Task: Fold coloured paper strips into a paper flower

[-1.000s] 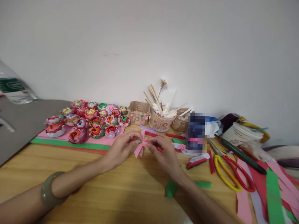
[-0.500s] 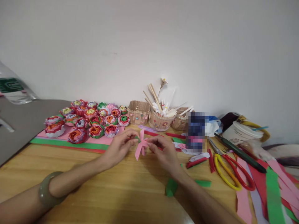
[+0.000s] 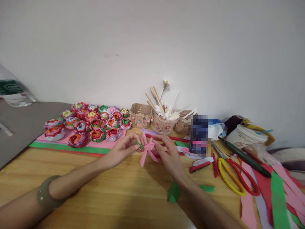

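Observation:
Over the wooden table my left hand (image 3: 122,149) pinches a thin green stem (image 3: 139,144). At the stem's right end is a pink paper flower (image 3: 149,147) with narrow petals spread outward, two of them hanging down. The fingertips of my right hand (image 3: 168,152) are bent against the flower's right side, and some petals are partly hidden by them. A green paper piece (image 3: 173,192) lies below my right wrist.
Many folded paper flowers (image 3: 97,135) stand on coloured sheets at the left. Small baskets (image 3: 141,119), one with sticks, line the wall. Scissors (image 3: 232,176), a green pen-like tool (image 3: 247,159), a white tub (image 3: 246,136) and paper strips (image 3: 281,200) lie right.
The pink flower has moved slightly right and turned, so its centre and petals face the camera more. More of the green stem shows beside my left fingers.

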### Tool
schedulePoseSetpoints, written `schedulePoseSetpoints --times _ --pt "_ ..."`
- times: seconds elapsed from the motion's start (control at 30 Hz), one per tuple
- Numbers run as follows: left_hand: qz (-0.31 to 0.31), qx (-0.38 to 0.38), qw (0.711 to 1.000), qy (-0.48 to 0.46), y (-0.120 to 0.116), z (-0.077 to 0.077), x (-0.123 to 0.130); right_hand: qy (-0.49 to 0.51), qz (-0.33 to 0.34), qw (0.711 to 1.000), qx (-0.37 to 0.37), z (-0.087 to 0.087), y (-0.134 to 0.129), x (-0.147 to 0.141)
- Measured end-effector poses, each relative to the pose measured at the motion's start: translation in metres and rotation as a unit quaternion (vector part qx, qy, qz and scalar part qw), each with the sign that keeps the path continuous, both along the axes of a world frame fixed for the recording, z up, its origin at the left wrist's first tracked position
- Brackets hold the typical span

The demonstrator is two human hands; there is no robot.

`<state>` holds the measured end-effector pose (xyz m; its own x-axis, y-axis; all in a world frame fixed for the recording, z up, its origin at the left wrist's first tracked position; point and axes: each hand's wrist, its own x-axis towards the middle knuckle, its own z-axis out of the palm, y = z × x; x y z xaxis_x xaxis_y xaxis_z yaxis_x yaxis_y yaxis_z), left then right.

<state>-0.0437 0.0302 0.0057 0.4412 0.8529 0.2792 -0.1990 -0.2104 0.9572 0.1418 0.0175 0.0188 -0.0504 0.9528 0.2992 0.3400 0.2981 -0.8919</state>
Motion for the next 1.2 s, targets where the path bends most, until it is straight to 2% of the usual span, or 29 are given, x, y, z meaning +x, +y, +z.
schedulePoseSetpoints --times 0.07,0.2,0.27,0.37,0.47,0.5,0.63,0.7,0.8,1.03,1.2 --pt "-0.008 0.018 1.000 0.017 0.000 -0.002 -0.001 -0.012 -0.003 1.000 0.029 0.001 0.000 0.000" --pt "-0.009 0.039 0.998 0.053 0.000 -0.003 -0.003 0.006 0.082 0.996 -0.033 0.005 -0.004 -0.003" --pt "-0.014 0.041 0.997 0.069 -0.001 -0.002 -0.002 -0.011 0.100 0.994 -0.039 0.006 -0.007 -0.005" --pt "0.005 0.024 0.997 0.069 -0.005 0.000 0.002 -0.040 0.076 0.996 0.017 0.003 -0.010 -0.007" --pt "0.060 -0.029 0.996 0.057 -0.010 0.000 0.010 -0.043 0.055 0.996 0.061 -0.002 -0.011 -0.007" --pt "0.075 -0.027 0.995 0.061 -0.011 0.000 0.012 -0.041 0.047 0.996 0.064 -0.004 -0.011 -0.007" --pt "0.148 0.025 0.984 0.097 -0.018 0.005 0.018 -0.051 0.017 0.995 0.079 -0.006 -0.013 -0.008" --pt "0.163 0.037 0.980 0.106 -0.020 0.006 0.018 -0.066 0.009 0.993 0.095 -0.006 -0.015 -0.009" --pt "0.176 0.070 0.975 0.117 -0.022 0.006 0.018 -0.074 0.010 0.990 0.117 -0.005 -0.017 -0.009" --pt "0.193 0.216 0.946 0.147 -0.023 0.001 0.015 -0.081 0.014 0.984 0.159 -0.006 -0.019 -0.007" --pt "0.179 0.258 0.935 0.164 -0.022 -0.001 0.011 -0.097 0.009 0.977 0.187 -0.007 -0.017 -0.006"
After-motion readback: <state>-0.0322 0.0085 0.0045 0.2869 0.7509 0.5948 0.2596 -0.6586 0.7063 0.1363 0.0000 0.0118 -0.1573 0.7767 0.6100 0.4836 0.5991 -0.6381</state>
